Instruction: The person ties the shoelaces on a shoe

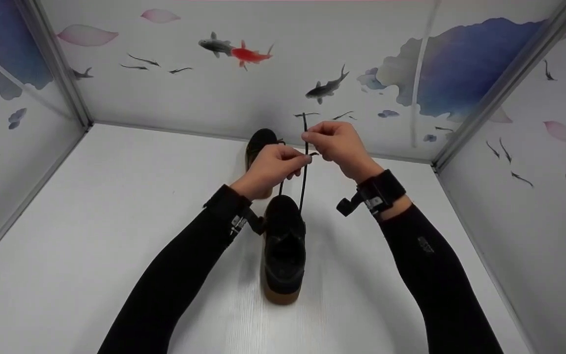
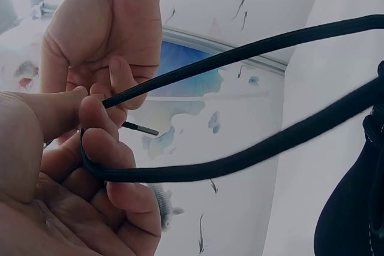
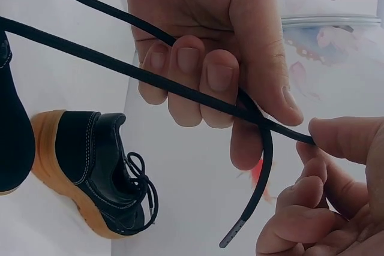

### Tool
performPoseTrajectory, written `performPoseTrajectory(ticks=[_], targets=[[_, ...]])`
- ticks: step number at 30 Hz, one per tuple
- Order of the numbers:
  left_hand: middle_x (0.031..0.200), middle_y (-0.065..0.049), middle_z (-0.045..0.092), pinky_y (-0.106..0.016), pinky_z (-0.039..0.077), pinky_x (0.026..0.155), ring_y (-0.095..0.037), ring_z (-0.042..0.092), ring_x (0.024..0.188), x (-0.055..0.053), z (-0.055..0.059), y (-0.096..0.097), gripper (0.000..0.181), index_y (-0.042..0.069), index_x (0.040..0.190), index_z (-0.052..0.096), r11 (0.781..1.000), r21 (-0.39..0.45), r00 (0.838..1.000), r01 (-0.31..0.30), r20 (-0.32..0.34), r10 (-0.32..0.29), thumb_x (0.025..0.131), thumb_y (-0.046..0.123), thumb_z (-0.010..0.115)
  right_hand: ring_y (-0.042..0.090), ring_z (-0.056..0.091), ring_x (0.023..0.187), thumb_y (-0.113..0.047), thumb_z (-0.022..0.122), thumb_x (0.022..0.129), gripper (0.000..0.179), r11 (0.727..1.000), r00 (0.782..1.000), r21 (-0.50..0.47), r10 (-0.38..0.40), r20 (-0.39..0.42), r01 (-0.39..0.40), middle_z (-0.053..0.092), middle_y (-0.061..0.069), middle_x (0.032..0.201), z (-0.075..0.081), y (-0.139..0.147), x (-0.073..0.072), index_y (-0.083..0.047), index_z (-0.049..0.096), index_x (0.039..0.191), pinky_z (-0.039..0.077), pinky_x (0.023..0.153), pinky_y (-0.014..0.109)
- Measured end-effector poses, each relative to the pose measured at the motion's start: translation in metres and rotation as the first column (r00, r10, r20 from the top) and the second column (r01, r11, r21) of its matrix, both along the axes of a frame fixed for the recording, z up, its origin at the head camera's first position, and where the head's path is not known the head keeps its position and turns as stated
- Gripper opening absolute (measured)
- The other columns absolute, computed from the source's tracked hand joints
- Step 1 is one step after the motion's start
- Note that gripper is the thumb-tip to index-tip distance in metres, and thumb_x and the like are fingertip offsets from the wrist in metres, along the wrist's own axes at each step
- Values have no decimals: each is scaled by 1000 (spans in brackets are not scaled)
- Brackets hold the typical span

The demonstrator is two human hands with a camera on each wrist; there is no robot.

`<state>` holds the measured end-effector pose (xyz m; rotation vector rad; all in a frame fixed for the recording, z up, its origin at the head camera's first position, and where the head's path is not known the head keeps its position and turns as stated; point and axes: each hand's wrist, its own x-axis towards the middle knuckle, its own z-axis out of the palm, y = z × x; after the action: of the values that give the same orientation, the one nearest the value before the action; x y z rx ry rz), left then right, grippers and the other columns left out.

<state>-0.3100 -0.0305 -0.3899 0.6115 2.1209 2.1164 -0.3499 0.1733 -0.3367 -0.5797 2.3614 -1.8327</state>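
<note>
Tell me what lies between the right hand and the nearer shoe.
A black lace runs from the right hand to the nearer shoe, passing close by the left hand; the head view shows it.

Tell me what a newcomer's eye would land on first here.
The dark laces, drawn up from the near shoe in the middle of the head view and held by the left hand and right hand, would likely catch the eye first. Next, perhaps, the second shoe beyond, partly hidden behind the left hand. Then the bright red fish printed on the back wall above.
</note>
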Motion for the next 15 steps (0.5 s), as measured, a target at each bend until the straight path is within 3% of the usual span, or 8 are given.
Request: performPoseTrajectory(ticks=[5,8,12,15], targets=[[80,0,62,-29,41,66,-15,52,74,0,-1,1,21,6,92,80,999,-40,1000,-13,-21,12,108,18,75,11,43,64,-24,83,104,20,1000,1000,12,-9,10,9,51,-3,73,-1,1,-1,-4,81,107,35,58,24],[77,1,61,-28,38,63,-14,49,70,-1,-2,2,23,1,91,78,999,-39,1000,-14,-23,13,108,17,74,11,43,64,-25,83,104,21,1000,1000,26,-15,10,15,50,-2,72,-2,3,-1,-5,81,108,35,58,24],[74,2,59,-27,35,62,-13,46,66,-1,-4,2,30,-13,95,74,1000,-22,1000,-11,-23,10,108,14,73,11,44,62,-27,82,105,24,999,1000,42,-27,-6,27,50,-3,69,-4,6,-1,-4,83,109,35,58,24],[73,2,59,-26,36,62,-12,48,66,-1,-4,3,30,-13,96,73,1000,-3,1000,-17,-5,17,108,14,73,10,46,63,-29,81,105,25,995,999,83,-45,-30,47,52,-4,69,-7,9,0,-5,85,109,37,58,23]])
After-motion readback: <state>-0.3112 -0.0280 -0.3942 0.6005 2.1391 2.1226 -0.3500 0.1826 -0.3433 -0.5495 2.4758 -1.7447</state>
